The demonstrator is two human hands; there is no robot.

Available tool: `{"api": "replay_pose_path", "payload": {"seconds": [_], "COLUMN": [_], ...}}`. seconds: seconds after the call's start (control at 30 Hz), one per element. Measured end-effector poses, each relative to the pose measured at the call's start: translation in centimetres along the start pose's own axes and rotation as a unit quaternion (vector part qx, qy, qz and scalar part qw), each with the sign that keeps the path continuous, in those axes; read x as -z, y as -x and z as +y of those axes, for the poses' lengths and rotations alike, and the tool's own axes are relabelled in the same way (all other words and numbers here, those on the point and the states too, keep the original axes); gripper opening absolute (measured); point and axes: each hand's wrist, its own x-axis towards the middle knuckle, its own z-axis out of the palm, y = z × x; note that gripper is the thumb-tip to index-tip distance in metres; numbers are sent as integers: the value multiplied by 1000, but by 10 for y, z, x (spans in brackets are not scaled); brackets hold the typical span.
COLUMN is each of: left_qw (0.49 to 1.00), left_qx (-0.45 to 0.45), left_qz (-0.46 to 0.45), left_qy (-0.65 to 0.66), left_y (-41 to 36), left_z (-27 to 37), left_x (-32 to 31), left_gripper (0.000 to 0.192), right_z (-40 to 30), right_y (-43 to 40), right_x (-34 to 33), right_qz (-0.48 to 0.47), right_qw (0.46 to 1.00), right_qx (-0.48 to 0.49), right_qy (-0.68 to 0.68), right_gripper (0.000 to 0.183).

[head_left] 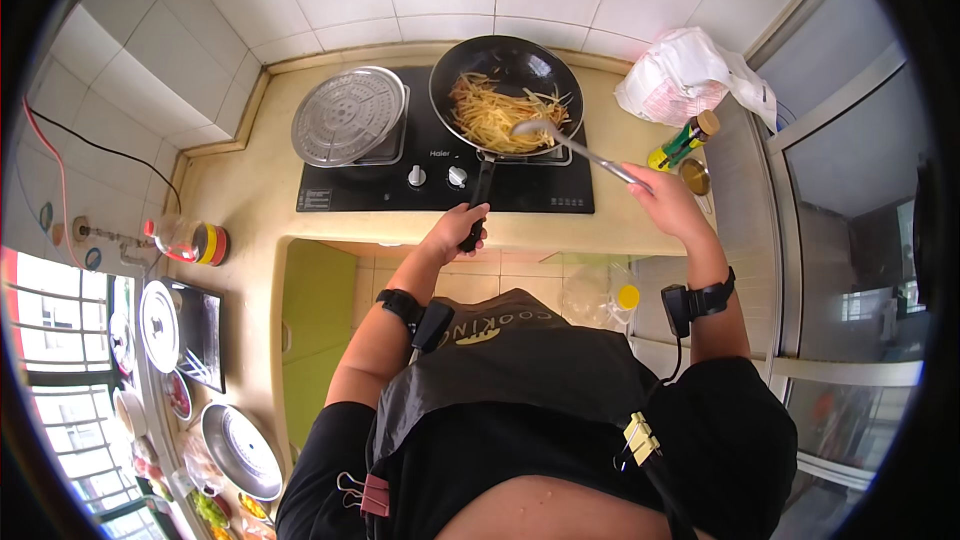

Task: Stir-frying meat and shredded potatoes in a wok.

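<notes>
My left hand [459,231] grips the black handle [483,184] of a dark wok [529,60] on the right burner of a gas hob [510,191]. Thin pale-yellow strips [499,116], which look like shredded potato, lie in the wok with darker bits among them. My right hand [664,199] is closed around the handle of a metal spatula or ladle [592,156]. Its head rests on the near right part of the strips. A perforated round steamer plate [349,114] covers most of the left burner.
Right of the hob stand a white plastic bag [671,79], a green-and-yellow bottle [684,141] and a small metal cup [696,177]. An oil bottle [187,240], a pot lid [159,326] and a metal basin [241,450] line the left counter. A clear jug [596,296] sits below the counter.
</notes>
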Motion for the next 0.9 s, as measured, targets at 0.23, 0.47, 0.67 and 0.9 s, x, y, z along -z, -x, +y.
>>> {"api": "replay_pose_path", "payload": {"seconds": [0.23,0.47,0.67,0.9], "left_qw": [1000,1000,1000,1000], "left_qx": [-14,-6,-2,7], "left_qz": [-11,4,-7,-11], "left_qy": [1,-5,-12,-6], "left_y": [-3,1,-1,1], "left_z": [0,-2,3,7], "left_x": [-4,0,-7,-2], "left_gripper": [27,28,28,28], "right_z": [27,40,104,34], "right_y": [-56,-68,-149,-89], "right_x": [-71,-71,-109,-104], "right_qz": [45,87,143,69], "right_qw": [993,994,986,997], "right_qx": [-11,-50,-62,4], "right_qy": [112,-45,-52,-28], "right_gripper": [29,37,36,33]}}
